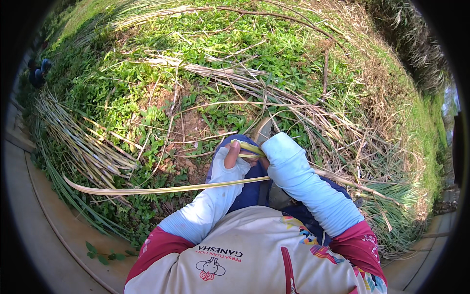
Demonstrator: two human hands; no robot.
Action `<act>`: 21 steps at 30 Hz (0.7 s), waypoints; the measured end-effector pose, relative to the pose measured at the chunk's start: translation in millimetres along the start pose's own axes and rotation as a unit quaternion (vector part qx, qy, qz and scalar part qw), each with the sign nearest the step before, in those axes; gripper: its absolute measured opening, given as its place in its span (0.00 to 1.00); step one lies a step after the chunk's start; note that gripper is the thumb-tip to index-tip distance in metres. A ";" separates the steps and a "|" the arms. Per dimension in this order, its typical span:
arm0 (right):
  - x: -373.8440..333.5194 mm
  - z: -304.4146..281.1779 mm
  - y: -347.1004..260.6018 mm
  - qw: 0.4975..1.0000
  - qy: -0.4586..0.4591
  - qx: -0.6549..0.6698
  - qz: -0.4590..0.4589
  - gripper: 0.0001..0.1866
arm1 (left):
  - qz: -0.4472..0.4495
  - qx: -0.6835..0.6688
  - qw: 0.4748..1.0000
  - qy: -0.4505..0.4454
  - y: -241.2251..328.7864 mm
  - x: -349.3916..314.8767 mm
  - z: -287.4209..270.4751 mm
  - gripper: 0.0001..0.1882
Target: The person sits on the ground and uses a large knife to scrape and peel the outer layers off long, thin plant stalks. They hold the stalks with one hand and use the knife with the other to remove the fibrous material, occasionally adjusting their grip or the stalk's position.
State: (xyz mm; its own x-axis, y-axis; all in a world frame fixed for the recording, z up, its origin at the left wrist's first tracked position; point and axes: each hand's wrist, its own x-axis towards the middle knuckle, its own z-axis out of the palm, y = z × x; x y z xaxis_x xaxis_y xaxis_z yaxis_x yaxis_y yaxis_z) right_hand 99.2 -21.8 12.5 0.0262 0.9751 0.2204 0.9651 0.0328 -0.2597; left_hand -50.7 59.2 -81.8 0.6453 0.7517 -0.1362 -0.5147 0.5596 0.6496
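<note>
My left hand, in a light blue sleeve cover, is closed with its thumb up on a yellow-green leaf strip. A long pale part of a strip crosses my left forearm and reaches far out to the left. My right hand meets the left one over my lap; its fingers are mostly hidden by the light blue cuff. Just beyond that cuff shows a grey-brown, curved blade-like thing. What my right fingers hold cannot be made out. Both hands are above my dark blue trousers.
A bundle of cut stalks lies at the left. Dry leaves are heaped across the green undergrowth ahead, and green long leaves lie at the right. A thin branch arches at the back. Another person is at far left.
</note>
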 end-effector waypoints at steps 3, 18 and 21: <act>0.1 -11.7 -2.0 0.999 -0.004 0.038 0.030 0.08 | -0.015 -0.012 1.000 0.005 6.7 3.0 -4.1 0.26; 7.5 -29.8 17.1 0.988 0.014 0.149 -0.039 0.11 | 0.141 0.178 0.973 0.025 4.6 10.0 -1.3 0.21; 12.0 -44.5 7.2 0.993 -0.007 0.107 -0.045 0.10 | 0.152 0.192 0.969 0.040 8.2 7.2 7.5 0.23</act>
State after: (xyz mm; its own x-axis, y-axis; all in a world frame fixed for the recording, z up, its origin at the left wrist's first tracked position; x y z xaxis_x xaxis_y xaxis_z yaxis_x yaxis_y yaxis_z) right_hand 118.1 -19.7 55.1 -0.0630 0.9688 0.2399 0.8863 0.1648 -0.4328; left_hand -46.1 66.7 -71.9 0.4433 0.8945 0.0581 -0.4172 0.1485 0.8966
